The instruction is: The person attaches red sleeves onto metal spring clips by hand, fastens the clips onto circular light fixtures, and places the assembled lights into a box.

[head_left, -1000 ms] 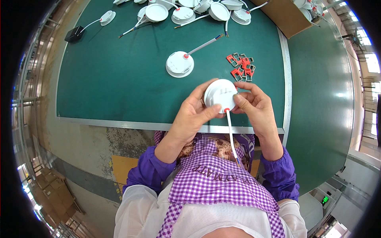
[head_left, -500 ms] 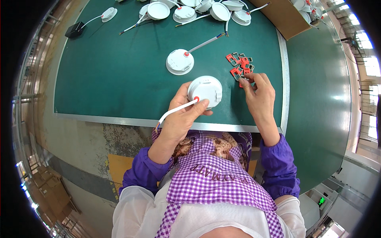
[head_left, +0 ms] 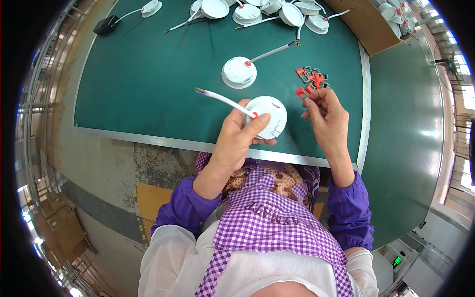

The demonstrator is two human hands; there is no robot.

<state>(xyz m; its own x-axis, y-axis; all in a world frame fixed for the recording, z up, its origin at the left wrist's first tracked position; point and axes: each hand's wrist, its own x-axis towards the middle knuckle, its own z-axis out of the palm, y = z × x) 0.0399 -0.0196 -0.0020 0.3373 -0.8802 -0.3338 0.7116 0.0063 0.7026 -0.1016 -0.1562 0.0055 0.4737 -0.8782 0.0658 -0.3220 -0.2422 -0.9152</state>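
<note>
My left hand [head_left: 236, 132] holds a white round downlight [head_left: 273, 115] at the table's near edge, thumb across its back and fingers beneath. A white cable [head_left: 225, 100] leaves the lamp at a red grommet and points up to the left, its wire ends bare. At the right, my right hand [head_left: 328, 118] is closed, thumb and fingertips pinched on a small red clip [head_left: 301, 92]. Just beyond those fingers lies a small pile of red clips with metal loops [head_left: 312, 75]. Another downlight [head_left: 239, 72] rests on the table farther off, its cable stretching to the right.
Several white downlights [head_left: 292, 15] with cables lie along the far side of the green table [head_left: 148, 94]. A cardboard box [head_left: 378, 37] with more lamps stands at the far right. At the far left, a black block [head_left: 106, 25] sits beside a wired lamp [head_left: 151, 8].
The downlight in my left hand has turned, so its cable swings from lower left to upper left. My right hand has drawn slightly back from the pile with a red clip.
</note>
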